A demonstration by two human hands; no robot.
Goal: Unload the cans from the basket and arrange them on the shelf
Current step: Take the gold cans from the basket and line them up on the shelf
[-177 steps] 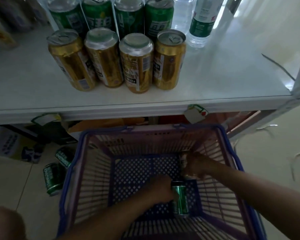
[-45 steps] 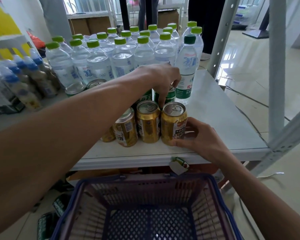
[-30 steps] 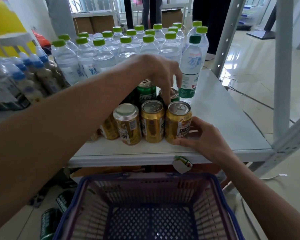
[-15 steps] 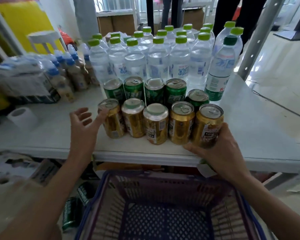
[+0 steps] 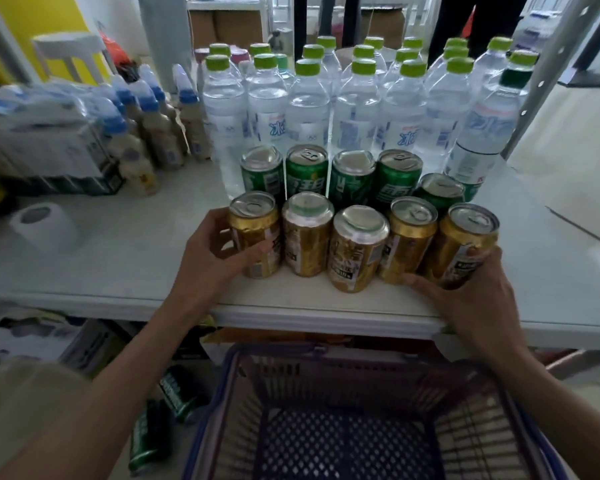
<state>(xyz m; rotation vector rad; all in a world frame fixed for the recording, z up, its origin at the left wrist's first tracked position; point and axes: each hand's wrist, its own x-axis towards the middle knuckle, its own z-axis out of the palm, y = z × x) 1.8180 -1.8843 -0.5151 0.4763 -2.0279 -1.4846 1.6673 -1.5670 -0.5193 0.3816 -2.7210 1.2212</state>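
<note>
Several gold cans stand in a front row on the white shelf, with several green cans in a row behind them. My left hand wraps the leftmost gold can. My right hand cups the rightmost gold can from the front and right. The purple and blue basket sits below the shelf edge, and no cans show in its visible part.
Water bottles with green caps stand behind the cans. Blue-capped bottles and a wrapped pack fill the shelf's left, beside a paper roll. Green cans lie on the floor left of the basket. A metal shelf post rises at right.
My left hand came off the back row of green cans, swung left and now grips the leftmost gold can. My right hand stays on the rightmost gold can.
</note>
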